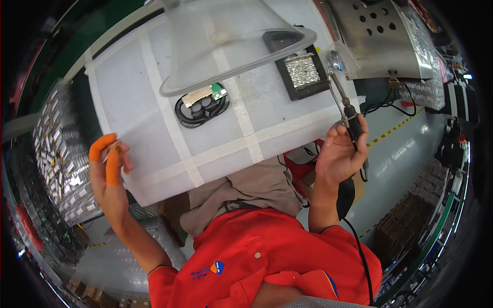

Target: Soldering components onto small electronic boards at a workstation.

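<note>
At the right edge of the white worktable [133,118], my right hand [340,154] is closed around the black handle of a soldering iron [352,120]. The iron points up and away, and a thin metal tube runs alongside its barrel. My left hand [111,164] hovers over the table's left edge, with orange finger cots on two fingers. Its fingers are pinched together around something small that I cannot make out. Between the hands lies a coiled black cable [191,121], with a small green-and-gold circuit board [208,94] on top of it.
A clear funnel-shaped hood [221,51] hangs over the table's far side. Near it sits a black tray [294,88] of silver pieces. A perforated metal box [377,36] stands at far right. Trays of small parts [61,154] are stacked at left.
</note>
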A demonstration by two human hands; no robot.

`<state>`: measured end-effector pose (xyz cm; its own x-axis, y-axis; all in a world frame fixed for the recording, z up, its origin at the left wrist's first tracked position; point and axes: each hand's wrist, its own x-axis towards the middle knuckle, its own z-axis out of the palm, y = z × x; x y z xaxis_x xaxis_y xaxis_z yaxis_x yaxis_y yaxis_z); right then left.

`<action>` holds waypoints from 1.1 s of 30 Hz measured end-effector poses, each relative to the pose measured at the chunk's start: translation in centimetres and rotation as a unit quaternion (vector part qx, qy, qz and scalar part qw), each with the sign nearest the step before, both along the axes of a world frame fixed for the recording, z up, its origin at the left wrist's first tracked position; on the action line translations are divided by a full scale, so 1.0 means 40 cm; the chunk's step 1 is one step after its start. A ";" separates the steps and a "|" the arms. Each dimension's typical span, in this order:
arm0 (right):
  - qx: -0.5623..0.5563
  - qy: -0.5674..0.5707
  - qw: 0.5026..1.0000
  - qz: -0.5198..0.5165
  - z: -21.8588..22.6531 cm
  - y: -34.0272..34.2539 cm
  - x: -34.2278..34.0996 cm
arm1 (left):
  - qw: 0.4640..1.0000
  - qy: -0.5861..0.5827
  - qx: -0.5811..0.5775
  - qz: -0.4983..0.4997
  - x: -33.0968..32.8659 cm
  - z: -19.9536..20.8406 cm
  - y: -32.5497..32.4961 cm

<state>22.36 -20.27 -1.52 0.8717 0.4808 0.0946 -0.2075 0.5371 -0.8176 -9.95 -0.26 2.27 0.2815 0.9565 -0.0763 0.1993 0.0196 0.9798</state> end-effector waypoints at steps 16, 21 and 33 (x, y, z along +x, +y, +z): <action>-0.119 -0.112 0.977 0.135 0.028 0.210 -0.135 | 0.940 0.221 0.217 -0.141 0.241 0.028 -0.003; -0.127 -0.164 0.973 0.102 0.003 0.219 -0.134 | 0.925 0.138 0.326 -0.138 0.283 -0.029 0.000; -0.129 -0.183 0.972 0.074 0.030 0.226 -0.154 | 0.928 0.163 0.316 -0.111 0.302 -0.049 0.001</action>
<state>16.18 -11.24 -0.34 0.7211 0.6481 0.2449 0.0635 0.2902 -0.9549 2.14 -0.22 0.32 0.5382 0.7597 0.3649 0.4166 -0.6161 0.6685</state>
